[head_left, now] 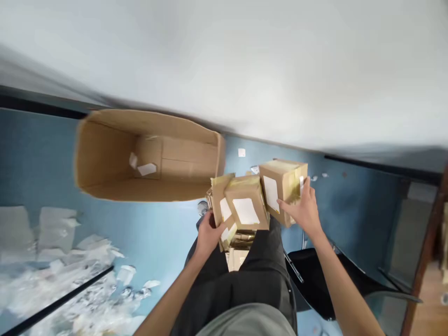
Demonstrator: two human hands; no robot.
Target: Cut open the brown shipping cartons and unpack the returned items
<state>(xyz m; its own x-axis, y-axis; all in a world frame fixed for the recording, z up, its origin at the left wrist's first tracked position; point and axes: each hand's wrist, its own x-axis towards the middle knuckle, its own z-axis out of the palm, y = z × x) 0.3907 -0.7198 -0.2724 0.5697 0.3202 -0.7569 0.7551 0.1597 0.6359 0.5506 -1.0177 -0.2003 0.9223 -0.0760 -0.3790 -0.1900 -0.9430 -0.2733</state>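
Observation:
My right hand [304, 207] grips a small cardboard box [271, 189] by its right side, fingers and thumb spread across a taped face with a white label. My left hand [209, 237] is closed on the left edge of a flatter cardboard piece [220, 198] that carries white labels and yellowish tape. Between the two hands, a second small cardboard box [247, 205] with a white label leans against the flatter piece and sits close beside the right-hand box. What supports this middle box underneath is hidden. More taped cardboard [243, 239] shows below, between my legs.
A large open carton [150, 193] stands on the blue floor to the left, with white paper scraps inside. A white surface [245, 70] spans the far side. Plastic and paper litter [80, 289] lies lower left. A black chair [315, 270] stands at the right.

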